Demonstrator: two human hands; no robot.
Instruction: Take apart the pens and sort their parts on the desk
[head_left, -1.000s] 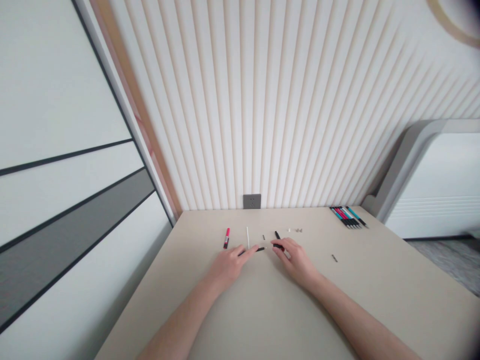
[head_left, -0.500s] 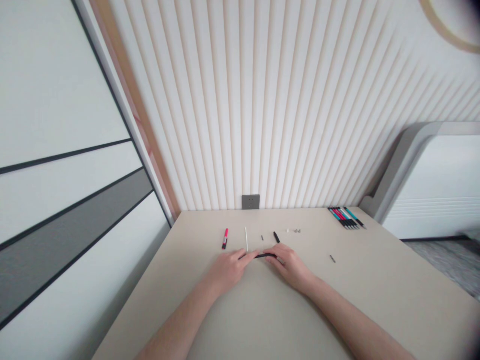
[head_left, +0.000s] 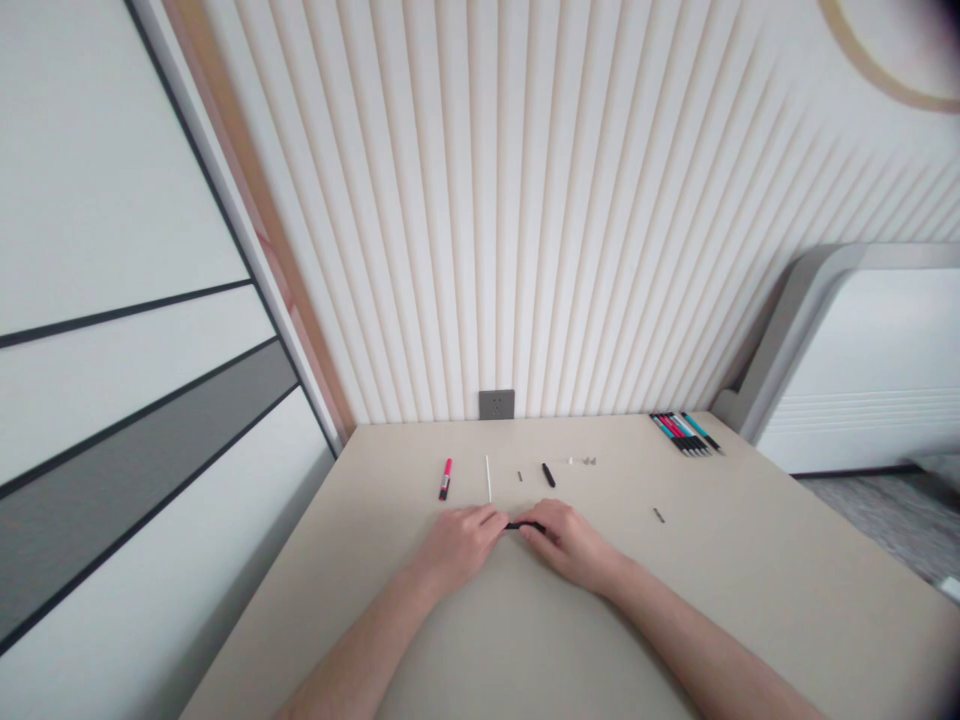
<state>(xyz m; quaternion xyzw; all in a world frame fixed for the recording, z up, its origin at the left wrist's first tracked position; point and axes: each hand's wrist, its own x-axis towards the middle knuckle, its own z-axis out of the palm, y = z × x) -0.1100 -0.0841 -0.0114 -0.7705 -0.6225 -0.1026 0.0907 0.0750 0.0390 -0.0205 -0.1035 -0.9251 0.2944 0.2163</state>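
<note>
Both hands meet over the beige table (head_left: 525,640). My left hand (head_left: 457,545) and my right hand (head_left: 566,540) pinch the two ends of a thin black pen part (head_left: 523,525) held between them just above the tabletop. Beyond the hands lie a pink and black pen piece (head_left: 445,479), a thin white refill tube (head_left: 488,478), a short black pen piece (head_left: 548,475), a tiny dark part (head_left: 520,476) and some small pale bits (head_left: 581,461).
A row of several whole pens (head_left: 686,433), teal, pink and black, lies at the table's far right corner. A small dark part (head_left: 658,515) sits alone to the right. A grey wall socket (head_left: 496,404) is on the slatted wall behind.
My hands have come together: the black parts each held a second ago now meet as one piece between the fingertips. The hands have drawn slightly nearer to me.
</note>
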